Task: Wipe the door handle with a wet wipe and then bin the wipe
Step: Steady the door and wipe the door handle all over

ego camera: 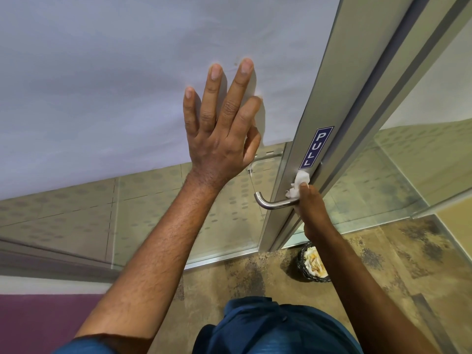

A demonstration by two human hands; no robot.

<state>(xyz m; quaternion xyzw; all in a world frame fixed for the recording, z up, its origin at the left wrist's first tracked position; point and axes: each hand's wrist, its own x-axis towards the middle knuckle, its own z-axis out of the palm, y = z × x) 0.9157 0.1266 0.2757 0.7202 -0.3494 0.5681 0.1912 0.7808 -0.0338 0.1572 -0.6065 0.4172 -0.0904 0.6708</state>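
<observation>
A brushed-steel lever door handle (270, 203) sticks out to the left from the grey metal door frame (329, 103). My right hand (310, 204) grips a crumpled white wet wipe (301, 182) and presses it against the handle's base, just under a blue PULL sticker (316, 147). My left hand (222, 123) lies flat with its fingers spread on the frosted glass door panel (115, 85), left of the frame. A small dark wire bin (313, 263) with crumpled paper inside stands on the floor below the handle, partly behind my right forearm.
The glass door's lower part is see-through, with dotted floor tiles beyond. A mottled brown floor (383, 272) spreads under me. A glass side panel (421, 149) stands right of the frame. A purple wall strip (38, 323) is at the lower left.
</observation>
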